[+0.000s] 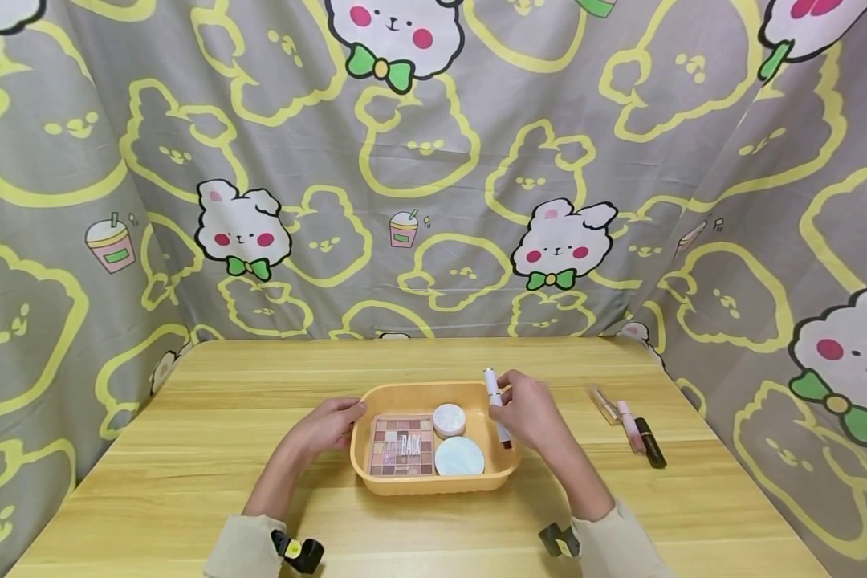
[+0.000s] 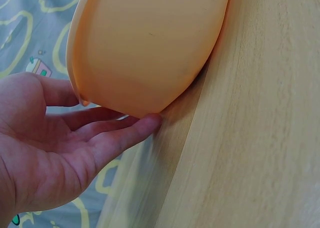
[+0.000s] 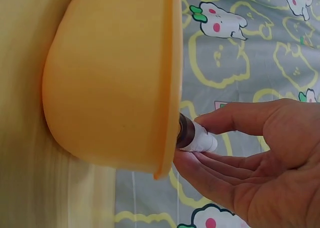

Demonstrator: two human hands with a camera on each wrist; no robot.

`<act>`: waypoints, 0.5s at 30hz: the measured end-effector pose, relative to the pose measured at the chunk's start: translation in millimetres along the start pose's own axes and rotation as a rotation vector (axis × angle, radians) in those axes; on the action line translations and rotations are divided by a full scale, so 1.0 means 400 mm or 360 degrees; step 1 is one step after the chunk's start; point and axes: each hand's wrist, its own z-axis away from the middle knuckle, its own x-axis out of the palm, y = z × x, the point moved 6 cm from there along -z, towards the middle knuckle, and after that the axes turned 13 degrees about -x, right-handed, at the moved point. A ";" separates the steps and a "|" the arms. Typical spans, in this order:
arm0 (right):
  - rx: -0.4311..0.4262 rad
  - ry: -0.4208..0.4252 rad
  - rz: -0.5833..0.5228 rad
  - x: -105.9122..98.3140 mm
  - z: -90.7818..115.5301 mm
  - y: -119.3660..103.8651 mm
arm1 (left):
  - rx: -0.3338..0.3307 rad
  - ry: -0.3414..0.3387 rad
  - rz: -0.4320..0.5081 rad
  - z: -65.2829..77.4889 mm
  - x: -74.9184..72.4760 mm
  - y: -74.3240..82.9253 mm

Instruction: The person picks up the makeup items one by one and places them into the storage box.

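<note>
A yellow-orange plastic tray [image 1: 433,485] sits on the wooden table. My left hand [image 1: 335,424] grips its left end, thumb at the rim and fingers against the outer wall [image 2: 150,47]. Over the tray's right end, my right hand [image 1: 529,409] pinches a slim white stick [image 1: 494,393] with silvery bands and a dark brown tip. The stick leans with its tip down inside the rim; its dark part [image 3: 186,132] shows just past the rim in the right wrist view. Inside the tray lie an eyeshadow palette [image 1: 390,449], a small round compact [image 1: 449,419] and a larger pale one [image 1: 459,457].
Right of the tray on the table lie a slim clear-and-gold tube [image 1: 605,405], a pink lip gloss tube [image 1: 630,427] and a black tube [image 1: 650,443]. A grey patterned curtain [image 1: 433,281] hangs behind the table and along both sides.
</note>
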 end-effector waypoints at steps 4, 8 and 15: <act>-0.0003 -0.0031 -0.0006 0.018 0.004 -0.002 | 0.0031 -0.0051 0.0012 0.002 0.005 0.003; -0.0013 -0.0102 -0.0007 0.038 0.009 -0.008 | 0.0052 -0.0074 0.0035 0.003 0.006 0.004; -0.0123 -0.0132 0.0064 0.052 0.012 -0.024 | 0.0055 -0.0075 0.0032 0.003 0.004 0.004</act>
